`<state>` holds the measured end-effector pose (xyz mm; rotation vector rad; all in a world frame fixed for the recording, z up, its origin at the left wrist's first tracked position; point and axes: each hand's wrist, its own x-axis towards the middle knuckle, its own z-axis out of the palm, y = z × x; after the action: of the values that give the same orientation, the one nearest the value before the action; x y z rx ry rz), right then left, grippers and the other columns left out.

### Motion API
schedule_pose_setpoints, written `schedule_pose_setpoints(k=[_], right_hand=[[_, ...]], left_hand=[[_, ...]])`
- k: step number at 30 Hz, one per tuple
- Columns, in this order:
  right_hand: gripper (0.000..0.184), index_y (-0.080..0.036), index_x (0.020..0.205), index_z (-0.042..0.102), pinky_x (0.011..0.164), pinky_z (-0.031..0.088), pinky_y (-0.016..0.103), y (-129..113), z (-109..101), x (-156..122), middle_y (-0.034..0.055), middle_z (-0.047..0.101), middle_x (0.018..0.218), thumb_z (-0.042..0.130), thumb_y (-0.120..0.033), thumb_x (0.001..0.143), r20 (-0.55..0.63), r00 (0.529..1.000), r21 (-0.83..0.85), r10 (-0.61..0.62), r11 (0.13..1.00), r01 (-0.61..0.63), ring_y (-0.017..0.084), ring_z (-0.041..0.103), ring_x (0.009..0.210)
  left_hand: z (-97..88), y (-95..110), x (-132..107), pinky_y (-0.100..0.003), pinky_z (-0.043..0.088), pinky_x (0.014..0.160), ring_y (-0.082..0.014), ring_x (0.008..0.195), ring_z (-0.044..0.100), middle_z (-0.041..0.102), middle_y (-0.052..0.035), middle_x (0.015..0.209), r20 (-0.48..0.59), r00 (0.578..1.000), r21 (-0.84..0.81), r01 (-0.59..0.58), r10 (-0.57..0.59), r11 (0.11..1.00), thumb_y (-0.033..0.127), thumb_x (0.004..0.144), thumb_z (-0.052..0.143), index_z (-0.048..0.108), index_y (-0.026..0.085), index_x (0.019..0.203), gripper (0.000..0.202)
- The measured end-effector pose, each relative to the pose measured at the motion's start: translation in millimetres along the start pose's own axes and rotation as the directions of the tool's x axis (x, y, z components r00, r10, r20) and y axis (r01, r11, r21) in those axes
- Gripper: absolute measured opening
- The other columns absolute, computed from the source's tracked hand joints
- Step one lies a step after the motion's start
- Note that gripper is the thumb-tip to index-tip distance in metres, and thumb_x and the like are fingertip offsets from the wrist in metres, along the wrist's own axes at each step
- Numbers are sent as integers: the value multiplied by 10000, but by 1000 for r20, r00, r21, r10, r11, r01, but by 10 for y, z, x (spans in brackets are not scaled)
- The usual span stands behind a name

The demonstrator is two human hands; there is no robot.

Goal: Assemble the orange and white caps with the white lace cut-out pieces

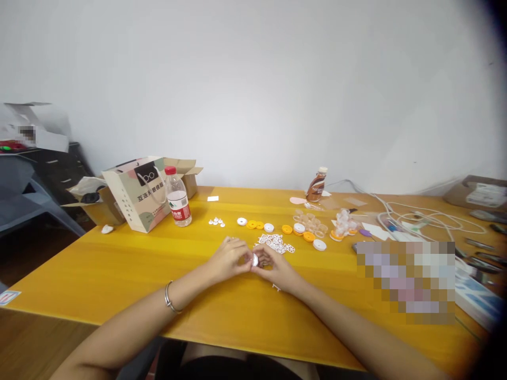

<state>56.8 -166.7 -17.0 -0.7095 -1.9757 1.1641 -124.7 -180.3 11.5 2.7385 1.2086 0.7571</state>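
- White and partly hidden by fingertips, a small round piece (255,260) is sitting between both hands, just in front of the pile of white perforated pieces (276,243).
- Left hand (230,259) is pinching the piece from the left, its thumb and fingertips nearly meeting around it, its other fingers curling.
- Right hand (278,269) is gripping the piece from the opposite side, thumb and bent fingers holding a narrow gap that the piece is filling; the exact contact is too small to tell.
- Metal bracelet (167,296) is circling the left wrist, to the left and in front of the pile.
- Small white part (276,287) is lying under the right wrist, in front of the pile.
- White and yellow-orange discs (308,237) are forming a loose line behind the pile and running past it on both sides.
- White knob-like pieces (216,222) are clustering left of the pile.
- Clear plastic rings (311,224) are heaping up behind the pile, to its right.
- Brown bottle (316,187) with a pale cap is standing farther behind, right of the pile.
- Red-capped water bottle (180,203) is standing well left of the pile, just beside a printed paper bag (137,206).
- Yellow wood-grain table (134,279) is supporting the pile.
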Motion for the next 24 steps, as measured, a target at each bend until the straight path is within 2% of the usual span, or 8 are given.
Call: schedule_pose_setpoints(k=[2, 5, 10, 14, 15, 17, 20, 24], right_hand=[[255, -214, 903, 495, 721, 451, 292, 17, 10, 17, 6, 592, 827, 620, -301, 698, -8, 998, 147, 55, 988, -53, 125, 576, 741], [268, -207, 875, 524, 740, 448, 288, 27, 21, 37, 5, 607, 818, 659, -292, 659, -41, 992, 241, 123, 964, -109, 120, 585, 744], [297, -201, 875, 547, 736, 451, 283, 57, 4, 55, 2, 608, 792, 684, -276, 622, -76, 982, 264, 173, 953, -147, 119, 583, 732], [304, -195, 872, 540, 702, 455, 272, 110, -41, 62, 6, 596, 803, 682, -265, 611, -129, 974, 237, 184, 960, -150, 108, 561, 700], [306, -195, 874, 536, 692, 456, 272, 120, -52, 62, 4, 590, 801, 678, -265, 612, -142, 972, 228, 188, 962, -153, 103, 553, 686], [304, -197, 879, 526, 684, 455, 275, 132, -69, 62, 0, 579, 799, 665, -267, 618, -160, 968, 211, 195, 964, -159, 100, 542, 675], [292, -201, 876, 508, 670, 451, 273, 141, -81, 62, -7, 563, 783, 647, -262, 627, -173, 966, 184, 194, 970, -162, 98, 528, 664], [287, -206, 869, 472, 653, 445, 266, 156, -84, 62, -7, 544, 785, 633, -259, 637, -160, 970, 167, 184, 973, -157, 101, 518, 669]], left_hand=[[-19, -9, 4, -271, 288, 711, -139, 771, 513, 606, -11, 788, -25, 1000, 0, -12, 12, 1000, 288, 785, 505, 572, 179, 791, 127], [-24, -20, -7, -271, 291, 712, -131, 759, 508, 602, -8, 784, -58, 998, -10, -17, 16, 1000, 281, 796, 497, 576, 182, 806, 127], [-46, -81, 4, -270, 325, 732, -137, 787, 510, 599, -17, 821, -37, 999, -61, -36, 34, 998, 293, 805, 500, 597, 195, 851, 146], [-211, -297, 22, -261, 369, 762, -141, 821, 522, 599, -48, 855, -48, 999, -163, -6, -2, 987, 281, 823, 470, 610, 173, 889, 189], [-265, -370, 16, -256, 377, 759, -140, 814, 529, 602, -49, 846, -22, 999, -177, 32, -36, 984, 275, 822, 470, 614, 165, 878, 190], [-362, -512, -8, -246, 391, 741, -136, 779, 545, 614, -40, 818, 108, 991, -185, 95, -76, 978, 261, 798, 496, 623, 159, 840, 168], [-442, -660, -57, -238, 403, 711, -141, 743, 559, 627, -31, 797, 291, 950, -158, 166, -115, 973, 258, 732, 562, 629, 152, 790, 138], [-411, -729, -92, -229, 414, 681, -146, 735, 564, 626, -34, 780, 334, 931, -173, 212, -145, 962, 233, 691, 588, 624, 139, 785, 137]])
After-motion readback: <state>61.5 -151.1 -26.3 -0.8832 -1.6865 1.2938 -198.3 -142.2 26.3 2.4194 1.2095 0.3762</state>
